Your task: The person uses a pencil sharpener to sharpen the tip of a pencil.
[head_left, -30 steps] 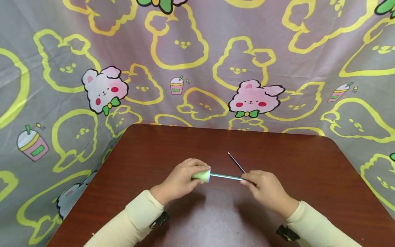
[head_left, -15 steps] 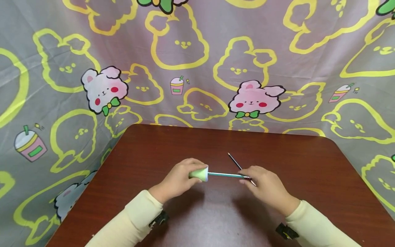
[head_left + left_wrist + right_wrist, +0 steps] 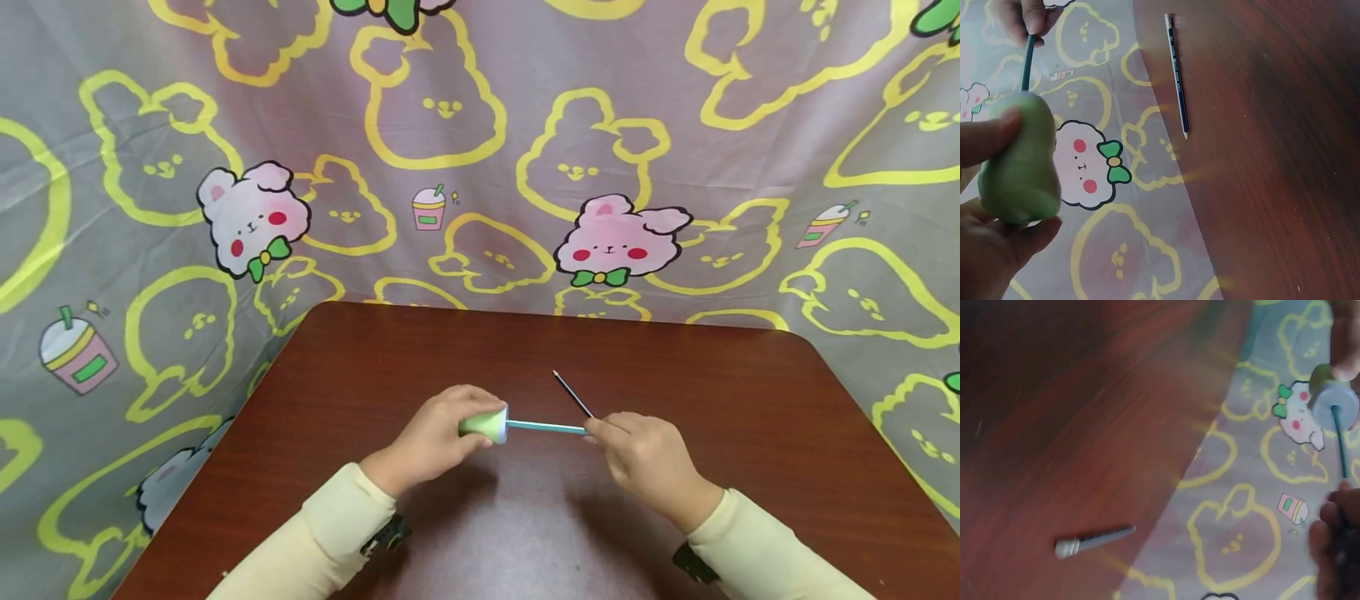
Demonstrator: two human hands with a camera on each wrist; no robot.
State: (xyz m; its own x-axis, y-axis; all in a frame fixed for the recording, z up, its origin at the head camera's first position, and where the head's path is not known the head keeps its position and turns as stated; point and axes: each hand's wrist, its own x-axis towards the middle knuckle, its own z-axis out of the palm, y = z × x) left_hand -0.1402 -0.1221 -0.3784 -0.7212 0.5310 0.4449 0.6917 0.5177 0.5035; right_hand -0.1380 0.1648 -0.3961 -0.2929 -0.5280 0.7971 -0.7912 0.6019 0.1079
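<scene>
A light green, waisted pencil sharpener [image 3: 484,425] lies sideways in my left hand [image 3: 435,437], gripped between thumb and fingers above the table. In the left wrist view the sharpener [image 3: 1022,165] shows its rounded base, with the thumb on its side. A teal pencil [image 3: 547,427] runs from the sharpener's pale end face toward the right; its tip is hidden inside. My right hand [image 3: 648,458] pinches the pencil's other end, which the fingers cover. The right wrist view is blurred but shows the pencil [image 3: 1340,440] entering the middle of the sharpener's round face.
A second, dark blue pencil [image 3: 573,394] lies on the brown table [image 3: 420,350], just beyond my right hand. Its pale eraser end [image 3: 1169,22] shows in the left wrist view. A patterned cloth [image 3: 480,183] hangs behind and beside the table.
Half a second ago my right fingers were loosened, with the teal pencil's end showing between them; now they pinch it again. The sharpener and left hand have barely shifted.
</scene>
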